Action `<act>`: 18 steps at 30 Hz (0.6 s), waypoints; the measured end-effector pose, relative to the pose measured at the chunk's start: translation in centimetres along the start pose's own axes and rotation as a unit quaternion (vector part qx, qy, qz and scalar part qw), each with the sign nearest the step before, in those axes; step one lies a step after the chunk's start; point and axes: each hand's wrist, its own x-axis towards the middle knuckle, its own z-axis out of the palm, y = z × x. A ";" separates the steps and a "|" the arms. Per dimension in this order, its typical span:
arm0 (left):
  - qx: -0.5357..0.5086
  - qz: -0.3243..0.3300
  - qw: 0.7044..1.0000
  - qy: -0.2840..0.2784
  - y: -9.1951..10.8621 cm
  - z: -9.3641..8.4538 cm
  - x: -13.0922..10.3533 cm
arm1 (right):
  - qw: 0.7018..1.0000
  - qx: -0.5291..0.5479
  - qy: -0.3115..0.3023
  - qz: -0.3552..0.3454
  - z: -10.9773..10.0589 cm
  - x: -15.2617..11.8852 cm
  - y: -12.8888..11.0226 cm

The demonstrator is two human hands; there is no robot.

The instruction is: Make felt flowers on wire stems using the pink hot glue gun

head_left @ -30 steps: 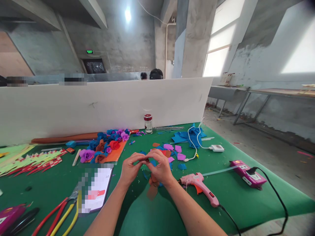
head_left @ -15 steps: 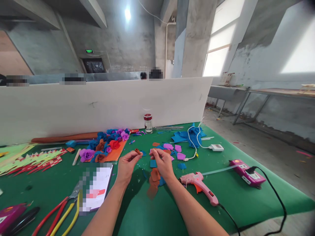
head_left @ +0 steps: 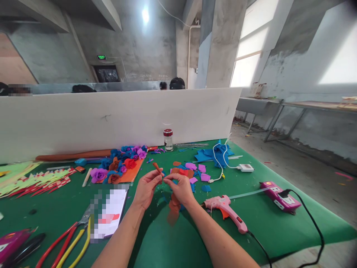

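My left hand (head_left: 147,189) pinches a small rolled brown crepe-paper piece (head_left: 156,167), whose upper end sticks up past the fingertips. Closed in a pinch, my right hand (head_left: 181,186) meets the left fingertips at the roll's lower end; that end is hidden by the fingers. Brown paper petals (head_left: 174,213) lie below and between the hands. Beyond my right hand are scattered purple petals (head_left: 205,177), blue pieces (head_left: 206,188) and a red piece (head_left: 184,172). Finished paper roses (head_left: 114,163) in blue, purple, red and brown are heaped left of my left hand.
A pink glue gun (head_left: 227,210) lies right of my forearm, its cord running off the front edge. A purple power strip (head_left: 280,197), white charger (head_left: 245,168), glass jar (head_left: 168,140), phone (head_left: 114,212) and pliers (head_left: 74,238) are around. A white board (head_left: 117,123) closes off the back.
My hands have come together, the right moving left to the left fingertips. The brown roll now stands taller out of my left fingers. A red piece shows among the petals.
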 end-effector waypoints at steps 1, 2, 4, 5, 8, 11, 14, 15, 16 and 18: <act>-0.003 -0.011 1.000 -0.011 0.1 -0.1 0.0 | 1.000 0.011 0.000 0.008 0.0 0.1 0.1; -0.006 -0.019 1.000 -0.021 0.1 -0.2 0.0 | 1.000 0.021 0.000 0.015 -0.1 0.1 0.2; -0.011 -0.030 0.999 -0.032 0.1 -0.4 0.1 | 0.999 0.038 -0.005 0.020 -0.1 0.2 0.4; -0.013 -0.033 0.999 -0.035 0.1 -0.5 0.1 | 0.999 0.047 -0.011 0.020 -0.1 0.2 0.5; -0.021 -0.035 0.998 -0.038 -0.1 -0.7 0.2 | 0.996 0.072 -0.035 0.025 -0.1 0.3 0.9; -0.036 -0.032 0.998 -0.036 -0.1 -0.8 0.1 | 0.992 0.098 -0.065 0.042 0.1 0.3 1.1; -0.050 -0.038 0.998 -0.029 0.1 -0.8 0.1 | 0.988 0.117 -0.084 0.056 0.2 0.3 1.3; -0.051 -0.040 0.998 -0.027 0.1 -0.7 0.1 | 0.987 0.120 -0.087 0.059 0.3 0.3 1.3; -0.048 -0.041 0.998 -0.025 0.2 -0.7 0.1 | 0.987 0.122 -0.089 0.061 0.3 0.3 1.3; -0.039 -0.038 0.998 -0.023 0.3 -0.7 0.1 | 0.986 0.124 -0.091 0.063 0.3 0.3 1.3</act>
